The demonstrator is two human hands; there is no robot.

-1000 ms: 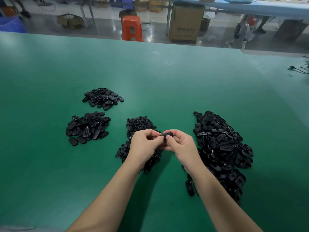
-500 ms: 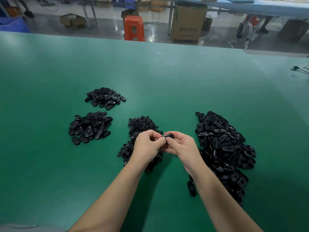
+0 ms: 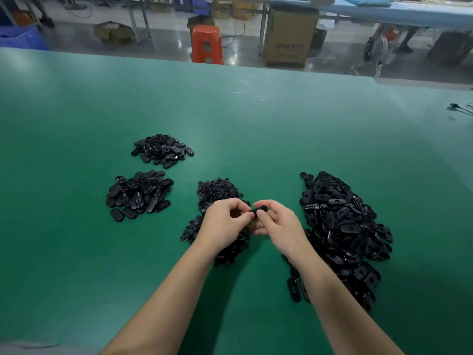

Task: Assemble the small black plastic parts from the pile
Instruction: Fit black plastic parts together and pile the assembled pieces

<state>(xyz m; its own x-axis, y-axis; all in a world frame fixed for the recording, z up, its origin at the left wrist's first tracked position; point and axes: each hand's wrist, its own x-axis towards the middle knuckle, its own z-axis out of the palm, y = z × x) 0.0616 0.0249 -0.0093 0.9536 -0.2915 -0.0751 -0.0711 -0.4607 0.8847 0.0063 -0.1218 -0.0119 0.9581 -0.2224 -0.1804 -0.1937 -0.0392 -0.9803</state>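
Both my hands meet above the green table (image 3: pixel 256 139). My right hand (image 3: pixel 277 226) pinches a small black oval part (image 3: pixel 258 209) between thumb and forefinger. My left hand (image 3: pixel 225 224) has its fingers curled and its fingertips on the same part's left end. Under my hands lies a pile of small round black pieces (image 3: pixel 217 192). A large heap of black oval parts (image 3: pixel 343 226) lies to the right.
Two smaller heaps of black oval parts lie to the left, one nearer (image 3: pixel 139 194) and one farther (image 3: pixel 162 150). Beyond the table's far edge stand an orange stool (image 3: pixel 206 43) and a cardboard box (image 3: pixel 288 38). A cable (image 3: pixel 458 106) lies at the far right.
My hands have stayed together on the part with only small finger shifts. The camera has tilted slightly.
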